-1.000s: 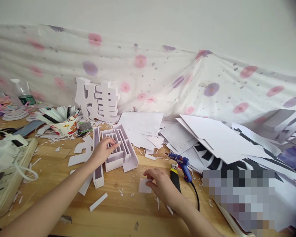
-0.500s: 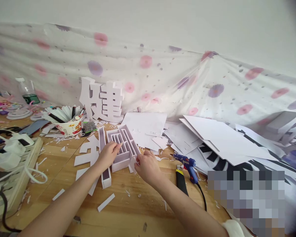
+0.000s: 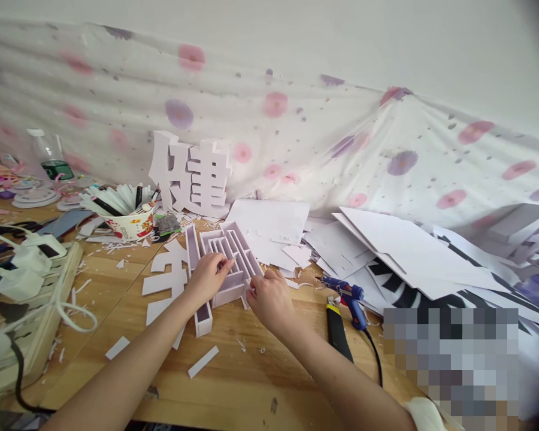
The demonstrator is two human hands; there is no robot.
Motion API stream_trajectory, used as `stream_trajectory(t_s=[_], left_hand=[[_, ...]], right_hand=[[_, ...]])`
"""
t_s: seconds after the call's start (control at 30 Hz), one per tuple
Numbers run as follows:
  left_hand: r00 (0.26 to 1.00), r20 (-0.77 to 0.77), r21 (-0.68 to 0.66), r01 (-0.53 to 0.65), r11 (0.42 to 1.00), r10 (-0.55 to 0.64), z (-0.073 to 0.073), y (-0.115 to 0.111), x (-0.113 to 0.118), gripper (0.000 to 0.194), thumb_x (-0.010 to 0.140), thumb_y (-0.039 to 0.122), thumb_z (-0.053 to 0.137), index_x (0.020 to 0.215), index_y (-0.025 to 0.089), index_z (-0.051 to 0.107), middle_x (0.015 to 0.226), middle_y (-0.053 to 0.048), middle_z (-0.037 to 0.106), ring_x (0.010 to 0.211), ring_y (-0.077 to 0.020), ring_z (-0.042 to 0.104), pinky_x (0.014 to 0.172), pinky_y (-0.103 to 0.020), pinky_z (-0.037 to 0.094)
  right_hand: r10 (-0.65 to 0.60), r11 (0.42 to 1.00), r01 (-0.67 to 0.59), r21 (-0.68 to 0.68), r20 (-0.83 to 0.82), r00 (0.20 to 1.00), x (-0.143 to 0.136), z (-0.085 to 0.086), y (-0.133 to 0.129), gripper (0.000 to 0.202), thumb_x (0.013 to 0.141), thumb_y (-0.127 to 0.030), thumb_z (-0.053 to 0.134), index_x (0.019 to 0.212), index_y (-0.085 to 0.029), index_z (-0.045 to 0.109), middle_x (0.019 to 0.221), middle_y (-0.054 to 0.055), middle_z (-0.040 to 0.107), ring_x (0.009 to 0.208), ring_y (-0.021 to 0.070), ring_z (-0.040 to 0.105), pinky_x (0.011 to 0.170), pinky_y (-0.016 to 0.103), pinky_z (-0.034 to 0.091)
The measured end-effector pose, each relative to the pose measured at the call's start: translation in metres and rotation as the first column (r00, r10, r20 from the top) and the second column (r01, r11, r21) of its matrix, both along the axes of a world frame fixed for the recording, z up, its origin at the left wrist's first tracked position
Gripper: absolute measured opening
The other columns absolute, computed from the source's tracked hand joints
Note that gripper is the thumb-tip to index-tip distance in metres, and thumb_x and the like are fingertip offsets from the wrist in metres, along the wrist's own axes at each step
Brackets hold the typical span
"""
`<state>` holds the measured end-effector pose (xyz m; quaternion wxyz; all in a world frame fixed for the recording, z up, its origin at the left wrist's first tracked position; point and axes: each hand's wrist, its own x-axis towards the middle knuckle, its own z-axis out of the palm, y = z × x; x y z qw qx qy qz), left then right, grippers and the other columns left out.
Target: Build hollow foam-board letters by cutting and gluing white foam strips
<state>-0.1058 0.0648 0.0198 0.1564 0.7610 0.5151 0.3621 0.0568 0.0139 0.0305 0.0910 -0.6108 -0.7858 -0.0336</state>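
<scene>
Near the frame's centre, the white partitioned form (image 3: 227,296) appears mid wall-fitting, the left hand (image 3: 209,277) curled narrow over it, the right hand (image 3: 272,301) bunched at its lower-right end, both grips unclear; steady alignment seems needed next.

The person's left hand (image 3: 209,276), right hand (image 3: 272,300) and slim forearms (image 3: 137,359) are bare; a soft-edged, off-white sleeve (image 3: 426,414) shows on the right side.

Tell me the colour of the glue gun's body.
Blue. The glue gun shows best in the head view, beyond the right hand to its right.
</scene>
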Motion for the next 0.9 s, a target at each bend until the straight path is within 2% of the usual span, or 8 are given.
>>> stream_trajectory(t_s=[0.23, 0.43, 0.6, 0.9], left_hand=[[1.000, -0.006, 0.019, 0.012, 1.000, -0.012, -0.003, 0.001, -0.001, 0.031, 0.086, 0.039, 0.041, 0.060, 0.022, 0.041, 0.063, 0.000, 0.049, 0.067, -0.0179, 0.049, 0.064, -0.030, 0.039], [1.000, -0.011, 0.018, 0.025, 1.000, -0.025, -0.003, 0.001, -0.001, 0.032, 0.086, 0.038, 0.041, 0.059, 0.022, 0.039, 0.062, 0.000, 0.049, 0.068, -0.0179, 0.049, 0.064, -0.029, 0.038], [0.999, -0.018, 0.013, 0.027, 1.000, -0.027, -0.003, 0.000, -0.002, 0.033, 0.087, 0.039, 0.041, 0.059, 0.022, 0.038, 0.062, 0.000, 0.048, 0.068, -0.0181, 0.048, 0.064, -0.030, 0.038], [0.999, -0.027, 0.010, 0.026, 1.000, -0.026, -0.001, 0.000, -0.001, 0.033, 0.086, 0.039, 0.040, 0.058, 0.022, 0.038, 0.061, 0.000, 0.048, 0.068, -0.0181, 0.048, 0.064, -0.030, 0.039]], right_hand=[[-0.017, 0.999, 0.017, -0.039, 0.004, 1.000, -0.006, -0.002, 0.004, 0.017, 0.082, -0.024, 0.050, 0.079, -0.018, 0.066, 0.071, 0.006, 0.067, 0.082, 0.0209, 0.059, 0.080, 0.031, 0.035], [0.044, 0.975, -0.038, -0.218, 0.020, 0.999, -0.001, 0.010, -0.002, 0.013, 0.079, -0.028, 0.057, 0.081, -0.018, 0.065, 0.077, 0.004, 0.069, 0.078, 0.0192, 0.062, 0.072, 0.027, 0.038], [0.068, 0.973, -0.057, -0.224, 0.042, 0.997, 0.002, 0.008, -0.001, 0.011, 0.080, -0.023, 0.057, 0.084, -0.016, 0.065, 0.082, 0.007, 0.069, 0.082, 0.0193, 0.062, 0.073, 0.026, 0.037], [0.081, 0.974, -0.065, -0.217, 0.070, 0.994, 0.001, 0.001, -0.001, 0.016, 0.081, -0.027, 0.058, 0.087, -0.015, 0.067, 0.082, 0.008, 0.070, 0.085, 0.0207, 0.062, 0.083, 0.029, 0.037]])
